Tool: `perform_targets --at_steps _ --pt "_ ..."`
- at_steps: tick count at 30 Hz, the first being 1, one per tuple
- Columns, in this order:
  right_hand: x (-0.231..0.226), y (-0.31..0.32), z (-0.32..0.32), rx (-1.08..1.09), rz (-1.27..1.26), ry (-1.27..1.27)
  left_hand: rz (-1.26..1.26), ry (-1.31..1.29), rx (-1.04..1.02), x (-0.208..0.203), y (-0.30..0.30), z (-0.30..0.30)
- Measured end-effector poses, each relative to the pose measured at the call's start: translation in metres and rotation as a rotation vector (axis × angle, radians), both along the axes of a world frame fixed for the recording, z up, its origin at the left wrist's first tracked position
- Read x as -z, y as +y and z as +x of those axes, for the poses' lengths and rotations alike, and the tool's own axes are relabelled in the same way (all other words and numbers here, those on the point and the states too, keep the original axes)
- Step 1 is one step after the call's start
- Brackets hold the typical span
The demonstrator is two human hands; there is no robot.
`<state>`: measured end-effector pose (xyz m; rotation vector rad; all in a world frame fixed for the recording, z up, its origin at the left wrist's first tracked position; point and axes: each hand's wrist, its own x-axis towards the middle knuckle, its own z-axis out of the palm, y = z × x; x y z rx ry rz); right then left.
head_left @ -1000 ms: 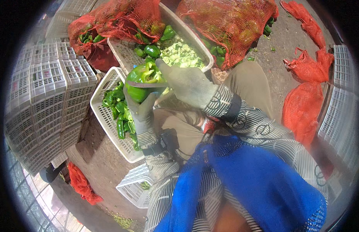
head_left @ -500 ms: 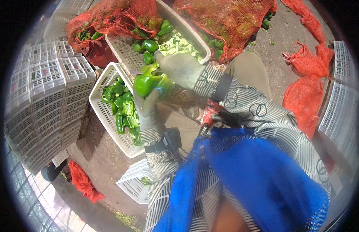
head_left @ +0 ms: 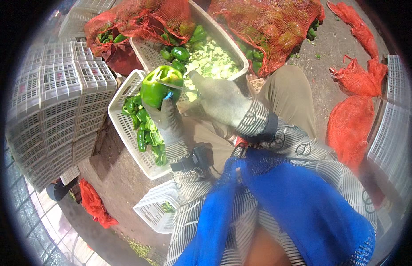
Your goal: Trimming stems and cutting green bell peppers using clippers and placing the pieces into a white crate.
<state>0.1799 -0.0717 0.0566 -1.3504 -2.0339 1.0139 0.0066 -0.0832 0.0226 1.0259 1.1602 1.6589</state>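
A large green bell pepper [head_left: 152,93], cut open at its upper end, is held up in my gloved left hand [head_left: 164,119]. A strip of blue shows at a fingertip of that glove. Closed around a knife, my gloved right hand [head_left: 223,99] is just right of the pepper; the thin knife blade [head_left: 172,86] lies across the pepper's cut side. The handle is mostly hidden in the glove. Below the pepper, a white crate [head_left: 146,167] holds several green peppers [head_left: 146,128]. Behind my hands, a second crate [head_left: 244,66] contains pale pepper trimmings [head_left: 214,60] and whole peppers.
Red mesh sacks of peppers [head_left: 268,35] lie at the back, one over the far crate. Stacked white crates [head_left: 59,97] rise at the left, others [head_left: 387,137] at the right. Red sacks [head_left: 352,128] lie on the right. A small white basket [head_left: 155,208] stands below.
My left hand has moved the pepper slightly left and up, with its cut opening turned more into view. My right hand has shifted right and down, and the blade shows more clearly.
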Motion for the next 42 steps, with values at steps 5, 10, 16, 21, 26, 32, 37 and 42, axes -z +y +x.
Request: perform_targets --at_steps 5,10,16,21,26,32,37,42 --pt "-0.014 -0.016 -0.021 0.016 0.034 0.069 -0.065 0.225 -0.204 -0.011 -0.021 -0.005" --pt "-0.018 -0.009 -0.021 0.042 -0.009 -0.036 -0.173 0.43 -0.308 -0.028 -0.03 0.026" --pt "0.004 -0.013 -0.019 -0.007 0.117 -0.071 -0.01 0.238 -0.27 -0.025 -0.035 0.007" --pt "0.024 0.008 -0.026 0.016 0.201 -0.151 -0.169 0.216 -0.21 -0.017 -0.03 0.015" --pt "0.056 0.029 0.016 0.121 0.002 -0.274 -0.002 -0.015 -0.224 -0.049 -0.027 0.021" --pt "0.027 0.051 0.007 0.124 0.023 0.148 -0.159 -0.537 0.139 -0.026 -0.027 -0.019" --pt "-0.013 0.053 -0.007 -0.221 0.059 0.33 -0.29 -0.56 0.062 -0.031 -0.028 -0.022" --pt "-0.003 0.06 0.006 -0.371 0.067 0.175 -0.411 -0.32 0.095 -0.025 -0.014 -0.009"
